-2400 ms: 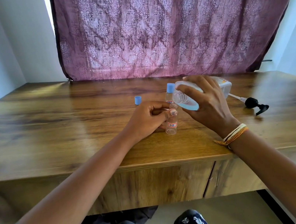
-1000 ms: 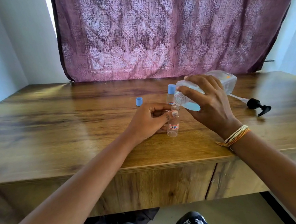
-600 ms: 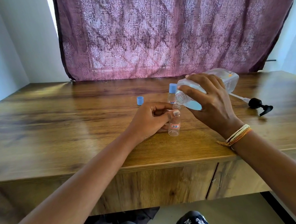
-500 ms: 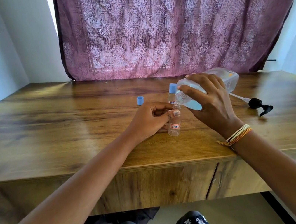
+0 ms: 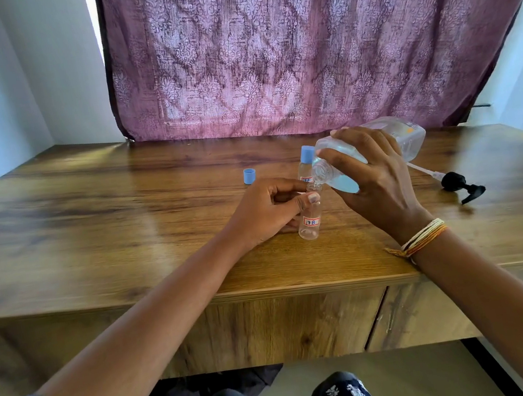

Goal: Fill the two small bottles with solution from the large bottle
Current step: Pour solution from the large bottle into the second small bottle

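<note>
Right grip (image 5: 375, 176) wrapped round large bottle (image 5: 408, 137), long axis tipped down-left | mouth met open small bottle (image 5: 310, 221) just below-left of it | left grip (image 5: 266, 212) pinched that bottle upright on counter (image 5: 87, 232) | capped small bottle (image 5: 305, 165) behind.
</note>
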A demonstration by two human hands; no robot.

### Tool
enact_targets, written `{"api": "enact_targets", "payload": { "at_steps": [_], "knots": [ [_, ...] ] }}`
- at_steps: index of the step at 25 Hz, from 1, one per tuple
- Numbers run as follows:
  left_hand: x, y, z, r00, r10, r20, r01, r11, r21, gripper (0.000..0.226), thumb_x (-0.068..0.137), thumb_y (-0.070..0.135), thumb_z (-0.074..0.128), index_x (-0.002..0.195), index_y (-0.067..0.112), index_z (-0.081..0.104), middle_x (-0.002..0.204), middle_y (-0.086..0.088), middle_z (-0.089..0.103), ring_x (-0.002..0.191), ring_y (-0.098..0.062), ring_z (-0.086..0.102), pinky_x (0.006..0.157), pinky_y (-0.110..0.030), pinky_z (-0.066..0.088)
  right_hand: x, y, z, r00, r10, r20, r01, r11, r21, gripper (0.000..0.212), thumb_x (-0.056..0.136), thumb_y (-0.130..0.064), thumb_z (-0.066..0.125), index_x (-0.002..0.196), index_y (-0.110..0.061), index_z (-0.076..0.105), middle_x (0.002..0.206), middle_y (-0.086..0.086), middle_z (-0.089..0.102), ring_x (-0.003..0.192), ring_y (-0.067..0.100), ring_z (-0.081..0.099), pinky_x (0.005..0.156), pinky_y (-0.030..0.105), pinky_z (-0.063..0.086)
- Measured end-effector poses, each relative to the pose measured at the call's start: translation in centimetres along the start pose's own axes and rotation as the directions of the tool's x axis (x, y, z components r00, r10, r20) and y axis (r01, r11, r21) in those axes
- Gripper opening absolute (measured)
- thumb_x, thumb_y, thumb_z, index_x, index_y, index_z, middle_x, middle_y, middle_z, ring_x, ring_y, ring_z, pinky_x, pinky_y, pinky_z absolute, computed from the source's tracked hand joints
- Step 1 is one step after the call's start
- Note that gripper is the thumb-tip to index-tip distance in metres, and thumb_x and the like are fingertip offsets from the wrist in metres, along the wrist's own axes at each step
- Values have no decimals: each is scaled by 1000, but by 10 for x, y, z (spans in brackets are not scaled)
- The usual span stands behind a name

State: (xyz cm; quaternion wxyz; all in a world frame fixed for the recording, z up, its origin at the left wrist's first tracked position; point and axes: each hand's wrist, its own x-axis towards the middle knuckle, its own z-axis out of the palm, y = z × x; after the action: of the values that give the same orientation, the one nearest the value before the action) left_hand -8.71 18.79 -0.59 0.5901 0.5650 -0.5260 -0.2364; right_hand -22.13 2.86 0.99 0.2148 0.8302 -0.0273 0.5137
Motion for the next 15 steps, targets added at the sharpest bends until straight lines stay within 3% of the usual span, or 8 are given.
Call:
{"api": "enact_targets", "payload": {
  "at_steps": [7, 12, 15],
  "knots": [
    [1, -1, -1, 1000, 1, -2, -1, 1000, 12, 14, 86, 18, 68, 99, 18, 71, 90, -5, 74, 81, -17, 72, 66, -28, 60, 1, -1, -1, 1000, 7, 8, -7, 1000, -14, 30, 85, -25, 71, 113, -14, 70, 120, 15, 64, 110, 34, 58, 91, 42, 41],
    [1, -2, -1, 1000, 1, -9, 0, 1000, 22, 15, 86, 17, 67, 100, 17, 71, 89, -3, 75, 84, -24, 73, 69, -32, 61, 1, -1, -1, 1000, 0, -7, 0, 1000, -14, 30, 86, -25, 71, 113, -13, 69, 119, 17, 64, 109, 35, 58, 90, 43, 42],
    [1, -1, -1, 1000, -1, -5, 1, 1000, 31, 18, 87, 16, 67, 104, 13, 71, 88, -3, 74, 82, -21, 72, 69, -31, 61, 0, -2, -1, 1000, -4, -13, 4, 1000, -16, 30, 86, -27, 71, 112, -14, 69, 119, 16, 64, 108, 35, 59, 90, 43, 42]
  ]
}}
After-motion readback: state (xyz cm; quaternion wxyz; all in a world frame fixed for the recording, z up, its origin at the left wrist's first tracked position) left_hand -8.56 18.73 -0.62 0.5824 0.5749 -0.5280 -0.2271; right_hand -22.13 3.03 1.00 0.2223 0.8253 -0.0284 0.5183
